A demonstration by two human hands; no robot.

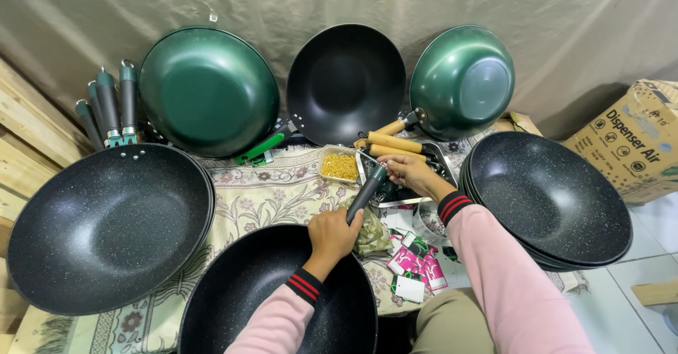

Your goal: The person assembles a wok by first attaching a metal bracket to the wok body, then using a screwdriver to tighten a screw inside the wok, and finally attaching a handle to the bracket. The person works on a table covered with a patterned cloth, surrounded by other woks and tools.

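A black speckled wok (pixel 247 290) lies in front of me at the bottom centre. My left hand (pixel 333 232) grips its far rim where a dark green handle (pixel 369 192) meets it. My right hand (pixel 407 172) pinches the outer end of that handle. Both arms wear pink sleeves with black and red cuffs. Just behind the hands stands a small clear tub of yellow screws (pixel 340 165), beside a metal tray (pixel 443 158) holding wooden handles (pixel 393 142).
A stack of black woks (pixel 106 227) sits at left, another stack (pixel 551 199) at right. Green woks (pixel 208 89) (pixel 462 79) and a black one (pixel 346 82) lean on the back cloth. Spare handles (pixel 113 107) stand far left. Cardboard box (pixel 635 139) at right; tags (pixel 413 262) on the mat.
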